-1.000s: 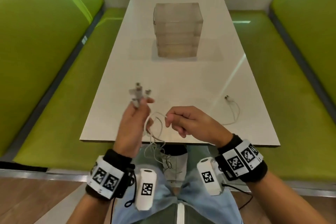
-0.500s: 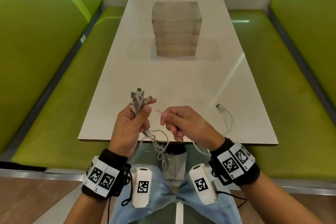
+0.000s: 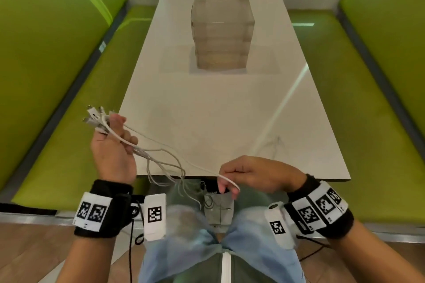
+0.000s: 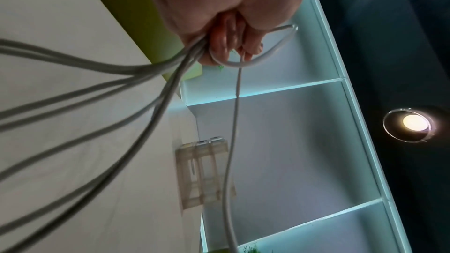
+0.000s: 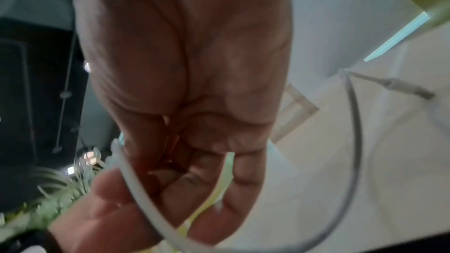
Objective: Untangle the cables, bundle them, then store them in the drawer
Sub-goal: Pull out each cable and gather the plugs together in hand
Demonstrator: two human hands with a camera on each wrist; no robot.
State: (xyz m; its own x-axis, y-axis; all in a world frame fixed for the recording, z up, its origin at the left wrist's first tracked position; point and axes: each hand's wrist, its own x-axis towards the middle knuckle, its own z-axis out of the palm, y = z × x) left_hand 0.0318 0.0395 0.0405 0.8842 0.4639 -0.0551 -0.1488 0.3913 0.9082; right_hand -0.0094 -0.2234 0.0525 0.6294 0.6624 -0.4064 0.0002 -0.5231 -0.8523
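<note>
My left hand (image 3: 115,132) is raised beyond the table's left edge and grips a bunch of white cables (image 3: 147,151) just below their connectors (image 3: 93,117). In the left wrist view my left hand (image 4: 228,47) is curled round the cables (image 4: 146,70), which fan out from it. My right hand (image 3: 226,181) pinches a single white cable (image 3: 174,153) at the near table edge, and this cable runs stretched between both hands. The right wrist view shows that cable (image 5: 143,195) crossing my right hand's thumb (image 5: 107,199). Slack loops (image 3: 177,179) hang over my lap. The clear drawer unit (image 3: 222,34) stands closed mid-table.
The white table (image 3: 207,110) runs away from me between two green benches (image 3: 69,103). One cable end with a metal plug (image 5: 409,89) trails over the table to my right. The drawer unit (image 4: 204,172) stands in front of lit white shelves (image 4: 292,122).
My left hand has swung left and outward with the bunch. My right hand has slid down and right along one cable, drawing it straight. The loose end on the table has been dragged nearer.
</note>
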